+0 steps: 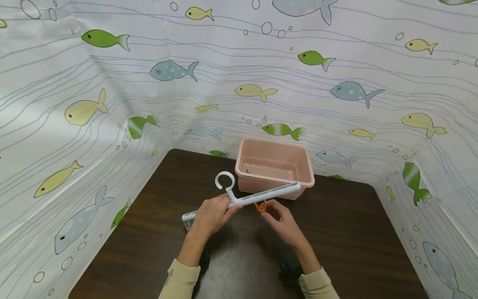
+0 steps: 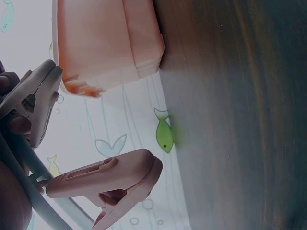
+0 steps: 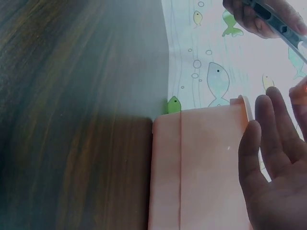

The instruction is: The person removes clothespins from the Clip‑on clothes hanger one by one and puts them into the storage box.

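Observation:
My left hand grips a white plastic hanger close to the base of its round hook, and the bar slants up to the right. Under the bar's right half, my right hand pinches a small orange clip between thumb and fingertips, the clip right at the bar's lower edge. Up close in the left wrist view, a pale pinkish clip hangs from the hanger, with a greyish clip near the left fingers. The other fingers of the right hand are spread in the right wrist view.
Behind the hanger, a pink plastic bin stands against the back wall, and the bar's right end overlaps its front in the head view. The dark wooden table is enclosed by white sheeting printed with fish.

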`<state>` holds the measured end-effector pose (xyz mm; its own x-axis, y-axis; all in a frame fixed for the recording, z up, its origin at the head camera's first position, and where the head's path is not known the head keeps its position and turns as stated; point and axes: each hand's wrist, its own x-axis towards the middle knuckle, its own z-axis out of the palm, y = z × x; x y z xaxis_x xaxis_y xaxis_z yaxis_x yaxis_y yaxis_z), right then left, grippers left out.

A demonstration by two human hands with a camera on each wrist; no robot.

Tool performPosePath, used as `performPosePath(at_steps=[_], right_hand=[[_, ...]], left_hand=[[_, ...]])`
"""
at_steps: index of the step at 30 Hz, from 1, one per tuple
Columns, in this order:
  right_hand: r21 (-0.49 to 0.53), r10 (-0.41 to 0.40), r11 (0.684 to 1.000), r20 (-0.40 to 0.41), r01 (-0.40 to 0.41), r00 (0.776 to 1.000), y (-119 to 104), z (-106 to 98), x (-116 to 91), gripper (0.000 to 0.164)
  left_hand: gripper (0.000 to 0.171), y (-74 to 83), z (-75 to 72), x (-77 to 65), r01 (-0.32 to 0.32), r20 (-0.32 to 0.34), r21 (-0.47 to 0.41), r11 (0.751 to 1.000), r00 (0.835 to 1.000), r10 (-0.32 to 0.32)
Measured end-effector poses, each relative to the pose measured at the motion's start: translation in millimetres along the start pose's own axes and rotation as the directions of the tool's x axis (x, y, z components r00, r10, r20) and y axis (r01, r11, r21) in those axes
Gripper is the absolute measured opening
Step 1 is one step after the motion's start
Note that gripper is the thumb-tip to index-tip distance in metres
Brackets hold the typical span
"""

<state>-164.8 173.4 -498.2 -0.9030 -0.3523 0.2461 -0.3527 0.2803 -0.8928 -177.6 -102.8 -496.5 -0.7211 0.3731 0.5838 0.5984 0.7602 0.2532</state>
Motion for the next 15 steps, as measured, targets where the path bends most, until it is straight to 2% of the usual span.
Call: performPosePath(at_steps=[4, 6, 8, 12, 15], right_hand=[[0.066, -0.033, 0.997, 0.026, 0.031, 0.999, -0.7, -1.3, 0.0, 0.02], [0.081, -0.043, 0.996, 0.035, 0.04, 0.998, -0.9, -1.6, 0.2, 0.02], [0.081, -0.047, 0.996, 0.035, 0.044, 0.998, -1.4, -1.3, 0.6, 0.018], [0.086, -0.045, 0.995, 0.023, 0.043, 0.999, -3.0, 0.2, 0.9, 0.012], [0.102, -0.053, 0.993, 0.008, 0.052, 0.999, -3.5, 1.2, 1.7, 0.015]], left_hand=[[0.043, 0.7, 0.9, 0.5, 0.006, 0.015, -0.004, 1.0, 1.0, -0.006], [0.039, 1.0, 1.8, 0.9, 0.006, 0.016, -0.002, 1.0, 1.0, -0.006], [0.043, 1.2, 3.0, 1.2, 0.002, 0.011, 0.003, 1.0, 1.0, -0.002], [0.063, 1.8, 5.7, 1.4, -0.009, -0.007, 0.014, 1.0, 1.0, 0.009], [0.071, 2.4, 7.5, 1.6, -0.011, -0.015, 0.013, 1.0, 1.0, 0.011]])
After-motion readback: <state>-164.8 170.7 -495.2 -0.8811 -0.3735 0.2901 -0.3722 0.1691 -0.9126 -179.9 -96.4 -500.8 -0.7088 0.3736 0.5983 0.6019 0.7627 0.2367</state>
